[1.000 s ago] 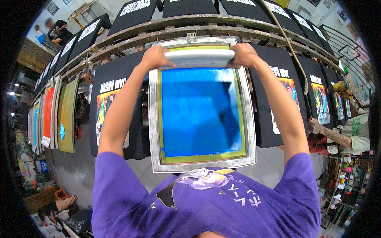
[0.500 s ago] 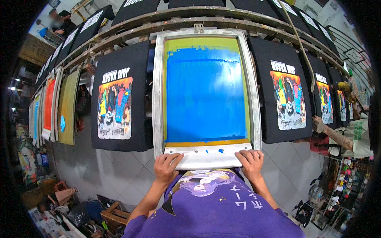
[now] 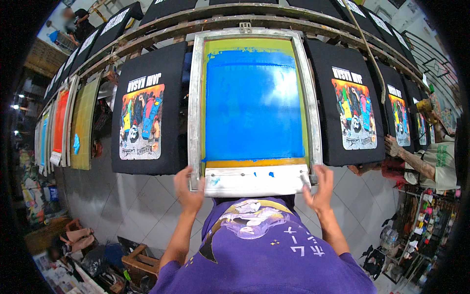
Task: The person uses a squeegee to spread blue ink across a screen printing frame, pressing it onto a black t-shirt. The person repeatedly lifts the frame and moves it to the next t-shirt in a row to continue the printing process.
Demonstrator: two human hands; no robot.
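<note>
In front of me lies a screen-printing frame with a whitish rim, its mesh spread with blue ink. A white squeegee rests across the near end of the frame, with a few blue ink spots on it. My left hand, slightly blurred, is at the near left corner of the frame, thumb and fingers apart. At the near right corner my right hand is likewise spread, fingers beside the rim. Neither hand holds the squeegee; whether they touch the rim I cannot make out.
Black printed shirts on boards flank the frame, one left and one right. Several other screens stand at the left. Wooden rails run behind. Another person's arm reaches in at the right. A wooden stool stands lower left.
Both hands have let go of the squeegee's ends and moved outward to the frame's near corners. The whole view has shifted, so the frame and shirts sit slightly higher.
</note>
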